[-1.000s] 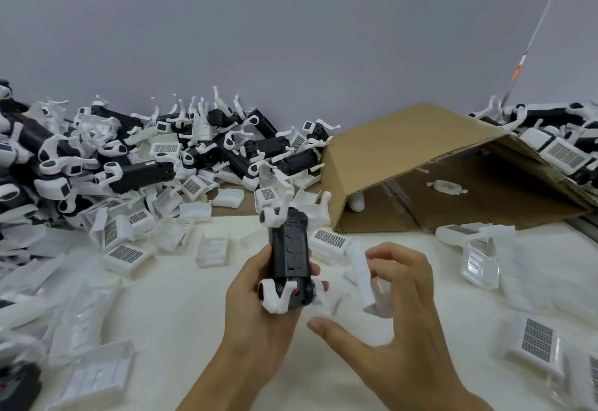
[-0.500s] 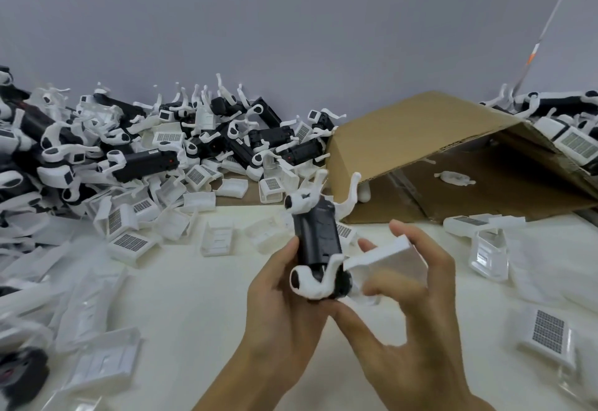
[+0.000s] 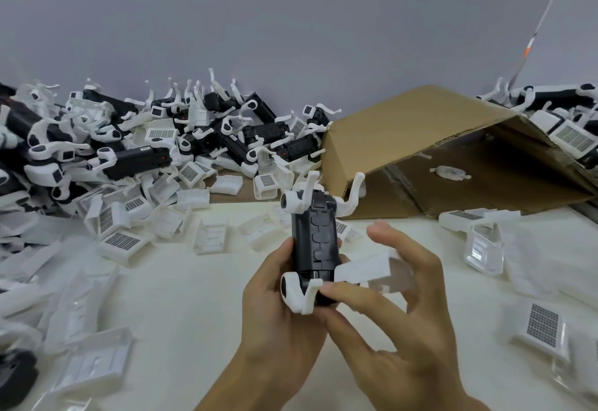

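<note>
My left hand (image 3: 275, 316) grips a black block-shaped device (image 3: 313, 242) with white curved arms at its top and bottom ends, held upright above the table. Beside it on the right, my right hand (image 3: 401, 329) holds a white plastic clip piece (image 3: 372, 268), fingers curled round it and the thumb pressing at the device's lower white arm. The clip's inner end touches the black body near its bottom right corner. Part of the clip is hidden behind my fingers.
A big heap of like black-and-white devices (image 3: 136, 158) and loose white clips (image 3: 210, 239) fills the left and back. A tipped brown cardboard box (image 3: 404, 138) lies open at back right. More white parts (image 3: 543, 326) lie on the white table (image 3: 181, 297) at right.
The right hand picked up the white clip from the table and brought it against the device's lower right side. The left hand raised and turned the device slightly rightward.
</note>
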{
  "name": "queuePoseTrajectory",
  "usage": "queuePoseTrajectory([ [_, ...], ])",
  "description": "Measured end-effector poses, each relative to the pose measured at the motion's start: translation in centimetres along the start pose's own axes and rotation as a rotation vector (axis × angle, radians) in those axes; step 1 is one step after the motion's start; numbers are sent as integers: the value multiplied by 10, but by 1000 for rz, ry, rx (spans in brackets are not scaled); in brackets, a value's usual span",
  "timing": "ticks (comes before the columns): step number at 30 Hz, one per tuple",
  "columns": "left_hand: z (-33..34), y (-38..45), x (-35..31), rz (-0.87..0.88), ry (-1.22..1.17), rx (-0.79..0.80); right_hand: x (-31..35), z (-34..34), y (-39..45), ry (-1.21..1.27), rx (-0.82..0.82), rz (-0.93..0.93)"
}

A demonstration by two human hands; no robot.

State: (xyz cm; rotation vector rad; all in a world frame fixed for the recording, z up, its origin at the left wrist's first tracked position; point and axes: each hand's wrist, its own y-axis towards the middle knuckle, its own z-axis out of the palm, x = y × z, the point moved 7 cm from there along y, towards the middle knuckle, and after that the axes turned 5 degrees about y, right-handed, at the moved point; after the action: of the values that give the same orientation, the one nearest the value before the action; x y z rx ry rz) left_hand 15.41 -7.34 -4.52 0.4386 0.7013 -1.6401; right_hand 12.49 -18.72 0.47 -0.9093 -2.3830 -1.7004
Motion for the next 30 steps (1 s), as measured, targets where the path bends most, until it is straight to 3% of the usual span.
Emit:
queuePoseTrajectory([
  [30, 7, -5, -5, 50, 68, 67, 1, -3, 0, 2, -32, 58],
])
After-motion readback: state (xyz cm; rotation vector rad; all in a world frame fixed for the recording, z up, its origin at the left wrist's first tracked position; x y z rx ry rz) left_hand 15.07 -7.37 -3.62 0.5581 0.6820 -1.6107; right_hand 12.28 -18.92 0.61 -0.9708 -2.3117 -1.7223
